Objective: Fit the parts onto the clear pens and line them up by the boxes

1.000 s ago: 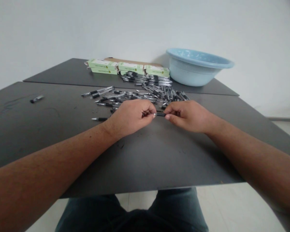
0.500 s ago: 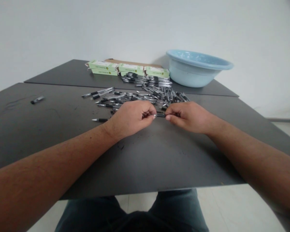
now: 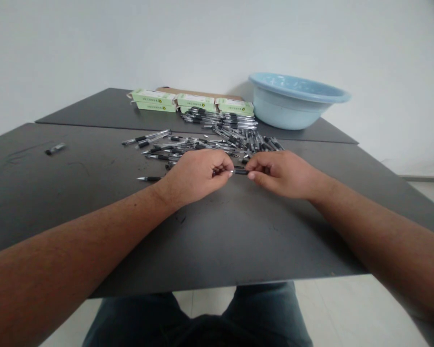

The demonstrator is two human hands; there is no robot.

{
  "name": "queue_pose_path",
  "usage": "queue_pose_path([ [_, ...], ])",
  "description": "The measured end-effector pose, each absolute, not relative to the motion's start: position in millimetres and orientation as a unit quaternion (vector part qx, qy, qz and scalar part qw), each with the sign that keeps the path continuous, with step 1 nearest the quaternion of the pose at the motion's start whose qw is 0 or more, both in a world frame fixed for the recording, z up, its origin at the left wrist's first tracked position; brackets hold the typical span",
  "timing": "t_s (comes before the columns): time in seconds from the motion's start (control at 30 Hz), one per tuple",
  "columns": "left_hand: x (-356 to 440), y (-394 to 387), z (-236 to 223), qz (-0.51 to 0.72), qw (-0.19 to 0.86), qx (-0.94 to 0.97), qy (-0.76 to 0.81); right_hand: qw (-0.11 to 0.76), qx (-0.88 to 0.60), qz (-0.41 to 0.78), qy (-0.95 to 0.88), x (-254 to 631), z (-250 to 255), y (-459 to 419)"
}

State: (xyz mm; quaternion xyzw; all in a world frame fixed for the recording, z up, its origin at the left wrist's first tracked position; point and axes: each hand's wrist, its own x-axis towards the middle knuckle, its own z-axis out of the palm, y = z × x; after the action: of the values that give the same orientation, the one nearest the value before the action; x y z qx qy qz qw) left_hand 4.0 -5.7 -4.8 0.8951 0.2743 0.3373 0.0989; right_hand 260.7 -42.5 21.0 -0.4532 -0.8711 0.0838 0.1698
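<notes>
Between my two hands lies a pen [image 3: 240, 171] with a black grip, held level just above or on the table; which of the two I cannot tell. My left hand [image 3: 202, 174] pinches its silver tip end between thumb and forefinger. At the other side my right hand [image 3: 280, 173] pinches the pen beside its black grip, and its barrel is hidden by the fingers. Just behind both hands spreads a loose pile of clear pens [image 3: 202, 143] with black grips. Another pen [image 3: 149, 179] sticks out to the left from behind my left wrist.
Green and white boxes [image 3: 154, 100] stand stacked at the back, in front of a brown cardboard piece [image 3: 202, 92]. To their right is a light-blue basin [image 3: 289, 108]. A small clear and black piece [image 3: 55, 149] lies far left on the dark table [image 3: 217, 241].
</notes>
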Motion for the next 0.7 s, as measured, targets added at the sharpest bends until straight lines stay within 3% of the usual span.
queue_pose_path([
  [0.7, 4.0, -6.4, -5.5, 0.342, 0.097, 0.895, 0.269, 0.174, -0.47, 0.098, -0.86, 260.4, 21.0, -43.1],
])
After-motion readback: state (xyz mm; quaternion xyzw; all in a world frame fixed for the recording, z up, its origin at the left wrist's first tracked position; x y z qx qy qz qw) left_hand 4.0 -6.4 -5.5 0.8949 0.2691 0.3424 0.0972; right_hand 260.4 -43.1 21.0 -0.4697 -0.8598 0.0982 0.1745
